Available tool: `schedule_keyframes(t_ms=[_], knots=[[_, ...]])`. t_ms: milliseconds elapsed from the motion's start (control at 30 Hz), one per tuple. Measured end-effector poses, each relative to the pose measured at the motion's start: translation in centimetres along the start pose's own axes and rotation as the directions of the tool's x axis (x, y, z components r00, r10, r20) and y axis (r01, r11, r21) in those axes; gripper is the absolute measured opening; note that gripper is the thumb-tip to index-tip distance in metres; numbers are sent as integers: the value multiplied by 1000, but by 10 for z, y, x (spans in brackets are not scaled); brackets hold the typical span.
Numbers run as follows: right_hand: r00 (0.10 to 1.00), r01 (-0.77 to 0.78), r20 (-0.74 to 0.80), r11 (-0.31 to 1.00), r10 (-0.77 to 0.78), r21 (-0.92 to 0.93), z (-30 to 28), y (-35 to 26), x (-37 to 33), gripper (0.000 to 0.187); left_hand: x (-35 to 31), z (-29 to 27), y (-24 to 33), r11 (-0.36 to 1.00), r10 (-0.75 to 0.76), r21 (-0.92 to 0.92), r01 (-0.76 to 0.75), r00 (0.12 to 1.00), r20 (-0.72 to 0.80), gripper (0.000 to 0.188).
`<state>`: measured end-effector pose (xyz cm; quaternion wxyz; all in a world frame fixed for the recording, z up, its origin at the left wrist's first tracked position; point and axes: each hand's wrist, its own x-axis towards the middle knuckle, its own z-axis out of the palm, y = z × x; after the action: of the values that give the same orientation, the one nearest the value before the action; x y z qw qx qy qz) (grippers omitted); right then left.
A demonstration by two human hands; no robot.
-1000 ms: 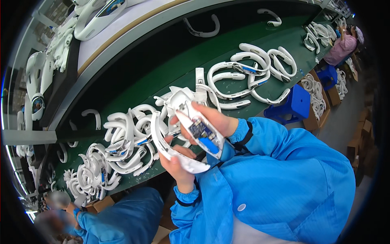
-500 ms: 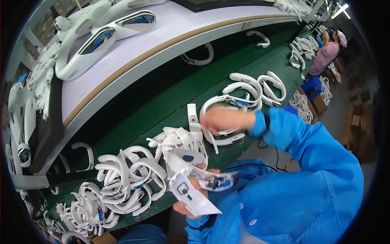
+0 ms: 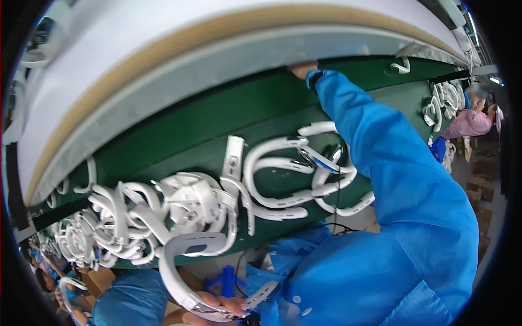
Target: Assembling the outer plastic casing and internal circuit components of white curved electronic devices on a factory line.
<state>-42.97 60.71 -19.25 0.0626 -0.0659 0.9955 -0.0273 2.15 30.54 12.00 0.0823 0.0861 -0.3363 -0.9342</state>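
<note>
My left hand (image 3: 217, 308) grips a white U-shaped neck fan shell (image 3: 176, 276) low in the view, its fingers wrapped round the lower bend. Some wiring shows beside those fingers. Stretched far across the green bench, my right hand (image 3: 303, 69) is at the underside of the shelf edge, and its fingers are hidden there. Between the two hands lie more curved white shells (image 3: 277, 202), some with blue and dark parts inside. A narrow white strip piece (image 3: 233, 155) rests beside a heap of white plastic parts (image 3: 190, 201).
A pale raised shelf (image 3: 163, 38) with a tan edge overhangs the green bench (image 3: 179, 141). More shells pile up (image 3: 76, 236) at the left. A black cable (image 3: 338, 190) hangs near my right arm. Co-workers sit at the far right (image 3: 470, 120) and lower left.
My right hand has gone from the shells on the bench up to the shelf edge. My left hand has lowered, and the flat white piece seen in it before no longer shows. The view has shifted.
</note>
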Motion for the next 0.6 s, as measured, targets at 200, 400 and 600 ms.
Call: schedule_keyframes(t_ms=[200, 400, 600], knots=[[981, 178, -133, 925, -141, 334, -79, 53, -52, 48, -4, 2, 11, 997, -80, -15, 80, 997, -9, 35], [961, 192, -255, 920, -106, 341, -156, 83, -245, 47, -28, -17, 30, 999, -35, -8, 35, 998, 43, 44], [980, -153, -59, 912, 189, 381, -130, 39, -431, 38, -34, -68, 38, 998, -7, 70, -4, 989, 148, 41]])
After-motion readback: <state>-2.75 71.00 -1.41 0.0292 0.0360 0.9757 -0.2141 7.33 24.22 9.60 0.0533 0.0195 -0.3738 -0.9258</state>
